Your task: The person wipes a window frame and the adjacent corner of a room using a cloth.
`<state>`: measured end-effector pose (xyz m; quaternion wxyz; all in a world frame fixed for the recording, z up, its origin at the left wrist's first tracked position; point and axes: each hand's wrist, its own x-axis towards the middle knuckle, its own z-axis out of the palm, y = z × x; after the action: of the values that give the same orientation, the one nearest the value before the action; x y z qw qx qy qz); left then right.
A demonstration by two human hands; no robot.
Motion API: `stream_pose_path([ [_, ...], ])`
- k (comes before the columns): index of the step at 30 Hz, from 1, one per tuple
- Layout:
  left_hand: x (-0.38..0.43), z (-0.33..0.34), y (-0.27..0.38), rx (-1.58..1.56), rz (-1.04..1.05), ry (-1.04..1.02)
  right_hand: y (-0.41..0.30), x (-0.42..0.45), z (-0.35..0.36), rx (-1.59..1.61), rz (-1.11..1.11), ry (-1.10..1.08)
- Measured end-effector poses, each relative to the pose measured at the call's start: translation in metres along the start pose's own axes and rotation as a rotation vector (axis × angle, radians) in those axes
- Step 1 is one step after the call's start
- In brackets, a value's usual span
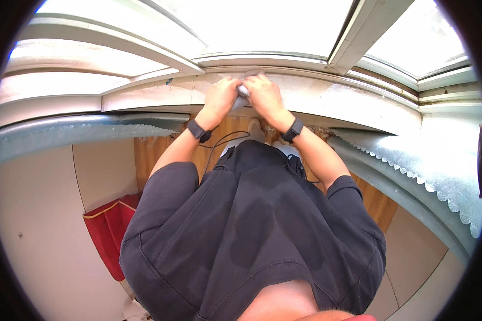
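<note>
A grey cloth [240, 103] is bunched between my two hands over the white window sill [160, 93]. My left hand [221, 95] grips the cloth from one side, its fingers curled inward. Close beside it, my right hand [264, 95] holds the other side, with some of the cloth showing past its fingertips. Part of the cloth hangs toward the sill's front edge. Most of it is hidden by my fingers. Both hands are near the bottom rail of the window frame [261, 62].
Blue-green curtains with scalloped edges hang at the left [84, 130] and right [409, 172]. A black cable [225, 140] loops below my left wrist. Window tracks [385, 86] with dark grime run at the right. A red fabric item [112, 232] is at the lower left, above wooden flooring [144, 160].
</note>
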<state>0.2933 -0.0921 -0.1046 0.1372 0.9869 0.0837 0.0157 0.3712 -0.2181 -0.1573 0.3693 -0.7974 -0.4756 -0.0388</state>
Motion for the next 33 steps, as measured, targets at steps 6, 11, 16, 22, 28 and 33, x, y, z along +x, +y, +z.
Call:
stream_pose_path([
  [6, 0.022, 0.031, 0.035, -0.173, 0.105, 0.116, 0.02, -0.023, -0.031, -0.216, 0.179, 0.02],
  [11, 0.027, 0.051, 0.071, -0.414, 0.223, -0.037, 0.041, -0.056, -0.077, -0.247, 0.162, -0.006],
  [16, 0.017, 0.037, 0.049, -0.337, 0.243, -0.072, 0.015, -0.033, -0.078, -0.19, 0.385, -0.183],
  [22, -0.005, 0.012, -0.024, -0.372, 0.213, -0.172, -0.03, 0.004, -0.03, -0.16, 0.391, -0.253],
  [28, -0.028, 0.003, -0.122, -0.494, 0.218, -0.095, -0.088, 0.062, 0.027, -0.151, 0.451, -0.352],
  [33, -0.059, -0.021, -0.208, -0.505, 0.169, -0.043, -0.144, 0.102, 0.094, -0.144, 0.435, -0.343],
])
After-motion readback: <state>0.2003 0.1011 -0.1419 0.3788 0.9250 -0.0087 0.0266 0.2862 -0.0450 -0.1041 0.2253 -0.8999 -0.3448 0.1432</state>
